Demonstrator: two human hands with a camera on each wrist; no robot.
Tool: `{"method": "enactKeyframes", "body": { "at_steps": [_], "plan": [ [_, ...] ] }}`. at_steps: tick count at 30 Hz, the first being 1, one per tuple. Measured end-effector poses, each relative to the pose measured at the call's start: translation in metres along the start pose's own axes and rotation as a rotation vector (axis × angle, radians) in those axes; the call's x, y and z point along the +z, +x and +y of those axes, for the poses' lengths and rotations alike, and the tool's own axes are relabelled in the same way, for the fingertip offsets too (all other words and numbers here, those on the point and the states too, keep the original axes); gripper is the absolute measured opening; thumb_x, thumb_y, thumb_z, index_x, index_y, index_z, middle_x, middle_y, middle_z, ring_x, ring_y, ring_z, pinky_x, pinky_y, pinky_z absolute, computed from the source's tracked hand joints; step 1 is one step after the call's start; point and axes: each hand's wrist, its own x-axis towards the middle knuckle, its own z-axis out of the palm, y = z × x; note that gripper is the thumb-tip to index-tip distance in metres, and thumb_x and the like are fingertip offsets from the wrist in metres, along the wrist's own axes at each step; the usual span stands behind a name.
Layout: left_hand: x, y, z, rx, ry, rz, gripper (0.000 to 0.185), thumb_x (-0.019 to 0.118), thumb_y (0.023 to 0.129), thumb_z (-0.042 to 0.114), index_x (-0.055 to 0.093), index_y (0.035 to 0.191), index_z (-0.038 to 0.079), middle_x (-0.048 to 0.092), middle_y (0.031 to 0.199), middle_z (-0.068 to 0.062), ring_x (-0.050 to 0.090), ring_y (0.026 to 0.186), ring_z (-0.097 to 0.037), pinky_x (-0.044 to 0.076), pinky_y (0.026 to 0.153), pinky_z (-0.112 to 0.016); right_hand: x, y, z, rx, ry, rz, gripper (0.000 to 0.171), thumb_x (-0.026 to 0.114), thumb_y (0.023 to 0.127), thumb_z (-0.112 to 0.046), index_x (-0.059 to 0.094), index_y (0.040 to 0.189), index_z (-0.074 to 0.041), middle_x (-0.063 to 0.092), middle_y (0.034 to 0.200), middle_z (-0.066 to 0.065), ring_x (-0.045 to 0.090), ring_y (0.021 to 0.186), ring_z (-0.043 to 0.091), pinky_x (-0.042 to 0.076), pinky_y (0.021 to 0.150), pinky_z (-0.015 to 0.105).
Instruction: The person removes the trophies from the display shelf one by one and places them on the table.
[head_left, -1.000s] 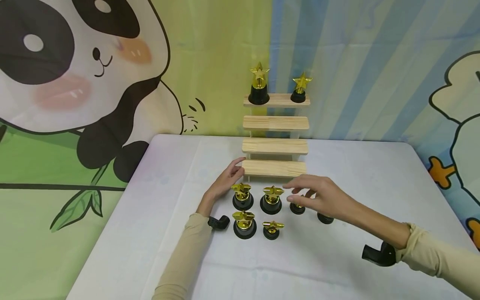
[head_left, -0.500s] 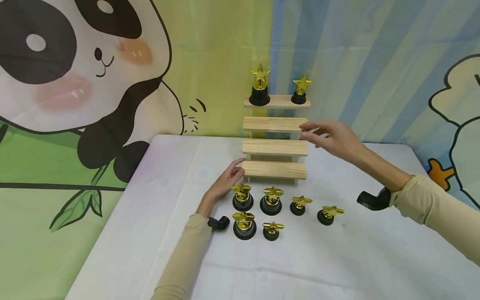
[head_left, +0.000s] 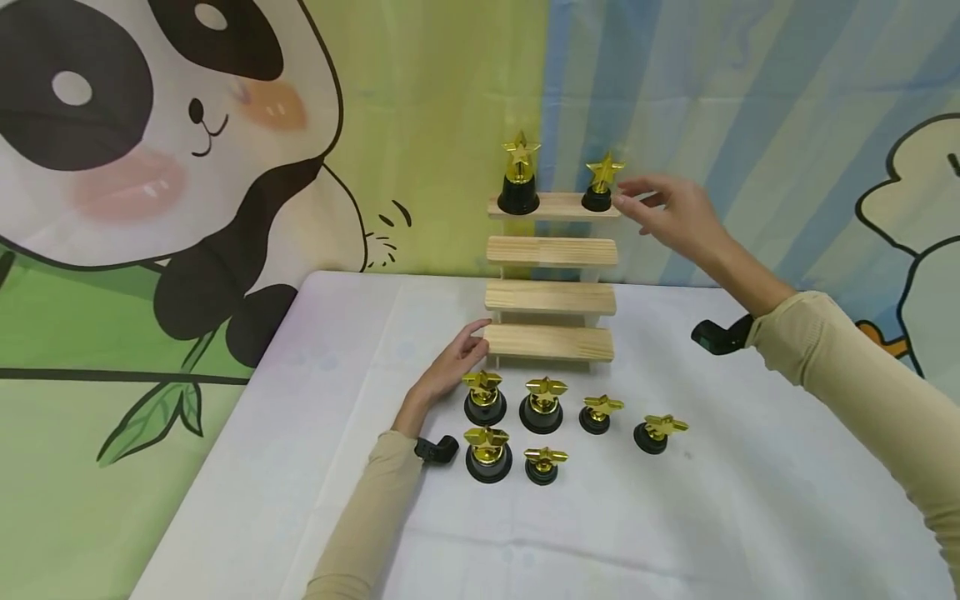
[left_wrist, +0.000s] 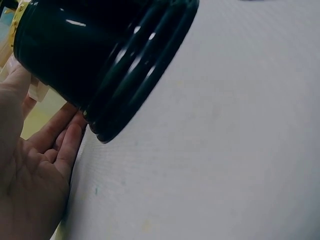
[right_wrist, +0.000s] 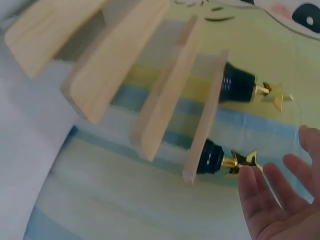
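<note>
— We see shiny gold stars on glossy black plastic bases: the trophies (head_left: 541,405) look smooth and reflective.
— And we note the stepped shelf (head_left: 551,250) is pale, unfinished wood with visible grain; the counter (head_left: 675,517) wears a matt white cloth.

in the left wrist view a black trophy base (left_wrist: 100,55) fills the top corner, its gold star cut off by the edge, and the left hand (left_wrist: 30,165) runs off the lower left. in the right wrist view the right hand (right_wrist: 280,200) is cropped at the bottom corner, and the wooden stepped shelf (right_wrist: 150,100) looks soft with blur.
</note>
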Motion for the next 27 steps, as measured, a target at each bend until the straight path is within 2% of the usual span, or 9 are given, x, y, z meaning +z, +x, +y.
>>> {"method": "enactKeyframes", "body": {
  "at_steps": [6, 14, 18, 27],
  "plan": [
    [0.0, -0.002, -0.001, -0.005, -0.001, 0.004, 0.049, 0.044, 0.102, 0.046, 0.032, 0.148, 0.037, 0.055, 0.139, -0.017, 0.053, 0.128, -0.033, 0.039, 0.108, -0.053, -0.004, 0.024, 0.002, 0.06, -0.01, 0.049, 0.052, 0.051, 0.099, -0.043, 0.052, 0.141, -0.012, 0.057, 0.136, 0.018, 0.061, 0.112, 0.037, 0.043, 0.059, 0.008],
    [0.001, -0.002, -0.001, 0.006, -0.009, 0.004, 0.049, 0.045, 0.102, 0.045, 0.032, 0.148, 0.036, 0.055, 0.138, -0.017, 0.053, 0.128, -0.033, 0.039, 0.108, -0.053, -0.003, 0.046, 0.006, 0.161, -0.028, 0.025, 0.056, 0.045, 0.1, -0.047, 0.044, 0.147, -0.016, 0.05, 0.145, 0.015, 0.058, 0.12, 0.034, 0.048, 0.069, 0.02],
    [0.001, -0.002, -0.003, 0.0, -0.015, -0.005, 0.05, 0.045, 0.101, 0.046, 0.032, 0.148, 0.037, 0.055, 0.138, -0.017, 0.053, 0.128, -0.032, 0.039, 0.108, -0.052, 0.002, 0.052, 0.007, 0.182, -0.017, 0.026, 0.056, 0.046, 0.1, -0.045, 0.043, 0.147, -0.015, 0.049, 0.146, 0.016, 0.056, 0.125, 0.033, 0.05, 0.069, 0.021],
    [0.001, -0.001, -0.003, 0.012, -0.006, 0.004, 0.051, 0.046, 0.1, 0.049, 0.032, 0.148, 0.037, 0.056, 0.137, -0.016, 0.055, 0.127, -0.032, 0.04, 0.108, -0.052, 0.006, 0.064, 0.01, 0.214, 0.016, 0.017, 0.059, 0.045, 0.099, -0.05, 0.043, 0.147, -0.016, 0.049, 0.146, 0.015, 0.057, 0.121, 0.034, 0.053, 0.067, 0.018]
  ]
}}
